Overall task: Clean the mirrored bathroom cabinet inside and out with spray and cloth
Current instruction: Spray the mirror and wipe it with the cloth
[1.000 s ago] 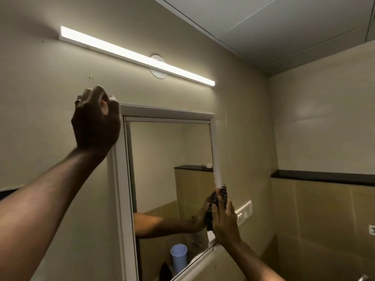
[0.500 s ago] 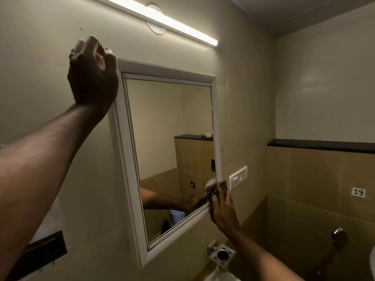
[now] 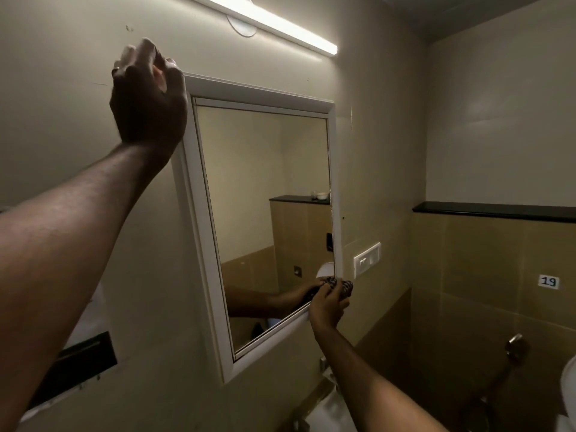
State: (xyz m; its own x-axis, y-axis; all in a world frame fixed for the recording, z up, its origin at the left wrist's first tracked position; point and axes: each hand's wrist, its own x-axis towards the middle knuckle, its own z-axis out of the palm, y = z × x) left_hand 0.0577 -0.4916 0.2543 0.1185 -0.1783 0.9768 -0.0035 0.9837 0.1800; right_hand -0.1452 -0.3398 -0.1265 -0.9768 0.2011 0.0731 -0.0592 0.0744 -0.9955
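So the left hand [image 3: 149, 98] is way up at the top left corner of the mirrored cabinet [image 3: 249, 92], arm stretched out long from the lower left of the view. Its fingers are curled over that corner of the white frame, so that grip is wrapped round the frame edge, with the back of the hand facing the camera. There's a ring on one finger.

The cabinet itself hangs on the wall, taller than it is wide, long axis up and down, mirror door facing out into the room. It looks skewed because of the wide lens.

Down at the cabinet's bottom right corner, the right hand [image 3: 327, 307] comes up from below, forearm angled from the lower right. That grip is bunched round a dark patterned cloth [image 3: 343, 286], pressing it on the frame corner where mirror meets frame. You can see the hand and cloth doubled in the glass.

Right of the cabinet there's a white switch plate [image 3: 367, 259], and further right a little tag [image 3: 548, 281] on the tile that reads "19".
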